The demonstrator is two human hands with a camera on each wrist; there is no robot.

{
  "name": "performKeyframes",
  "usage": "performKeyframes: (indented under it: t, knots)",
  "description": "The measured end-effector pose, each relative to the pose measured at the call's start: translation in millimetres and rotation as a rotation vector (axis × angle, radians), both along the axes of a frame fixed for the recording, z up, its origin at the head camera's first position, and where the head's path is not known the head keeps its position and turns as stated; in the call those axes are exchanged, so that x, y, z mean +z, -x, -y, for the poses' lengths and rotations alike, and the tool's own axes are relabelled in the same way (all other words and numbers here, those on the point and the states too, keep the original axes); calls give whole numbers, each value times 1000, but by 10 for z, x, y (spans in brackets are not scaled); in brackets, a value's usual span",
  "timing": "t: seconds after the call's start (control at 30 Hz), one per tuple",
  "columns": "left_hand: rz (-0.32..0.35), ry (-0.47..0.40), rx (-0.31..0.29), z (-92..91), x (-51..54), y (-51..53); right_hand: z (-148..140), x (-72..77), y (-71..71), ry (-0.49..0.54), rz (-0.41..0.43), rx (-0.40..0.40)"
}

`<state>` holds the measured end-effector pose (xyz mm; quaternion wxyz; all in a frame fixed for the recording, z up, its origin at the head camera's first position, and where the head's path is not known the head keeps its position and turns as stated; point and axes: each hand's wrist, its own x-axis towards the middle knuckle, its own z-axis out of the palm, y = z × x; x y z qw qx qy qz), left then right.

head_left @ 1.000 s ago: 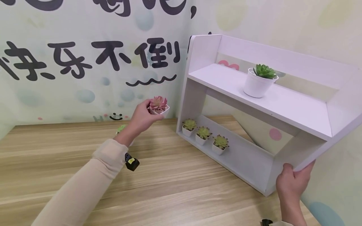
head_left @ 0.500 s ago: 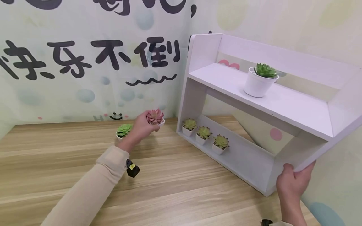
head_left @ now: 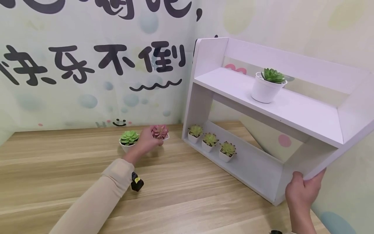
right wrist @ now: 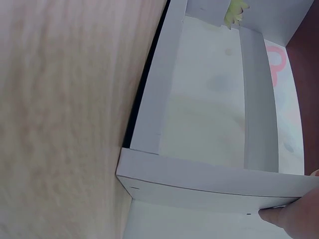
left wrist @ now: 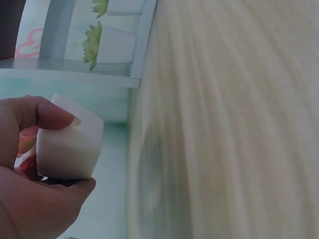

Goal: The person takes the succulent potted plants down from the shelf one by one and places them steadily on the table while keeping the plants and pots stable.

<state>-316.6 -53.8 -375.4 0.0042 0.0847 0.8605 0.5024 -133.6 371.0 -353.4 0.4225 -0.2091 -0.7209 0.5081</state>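
Observation:
My left hand [head_left: 147,140] pinches a small white pot [left wrist: 72,144] with a pink succulent [head_left: 160,131], held a little above the wooden table in the left wrist view. Just left of that hand, a green succulent [head_left: 129,137] in a white pot stands on the table, partly hidden by the wrist. At the right, my right hand [head_left: 303,191] grips the side panel of a white two-tier shelf [head_left: 233,79]; most of its fingers are hidden behind the panel. Several plants stand on the shelf.
Three small yellow-green succulents [head_left: 209,140] in white pots line the lower tier's left half. A larger white pot [head_left: 265,87] with a green succulent stands on the upper tier. The wooden table [head_left: 163,191] meets a printed backdrop [head_left: 73,110] behind.
My left hand has lowered the pink succulent toward the table, uncovering more of the green succulent beside it. My right hand has stayed at the shelf's side.

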Motion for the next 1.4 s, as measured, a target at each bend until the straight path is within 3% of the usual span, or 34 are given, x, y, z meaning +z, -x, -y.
performKeyframes:
  t: [0.13,0.37,0.57,0.73,0.9,1.1,1.4]
  knots:
    - [11,-1,13,-13,-56,-2,-2,-9,-12,3,13,0]
    - [101,-32,22,-83,-201,-34,-52,-25,-100,-10,99,-55]
    - [93,-47,28,-123,-216,-10,-84,-9,-117,5,73,-56]
    - [144,-105,-1,-65,-235,17,-70,-7,-107,4,66,-48]
    - [206,-101,-17,15,-219,12,-50,-11,-75,-4,55,-40]
    - [215,-35,-25,109,-169,19,1,-26,-22,-7,54,-21]
    - [209,-21,-64,103,-89,57,-2,-44,9,-6,76,-33]
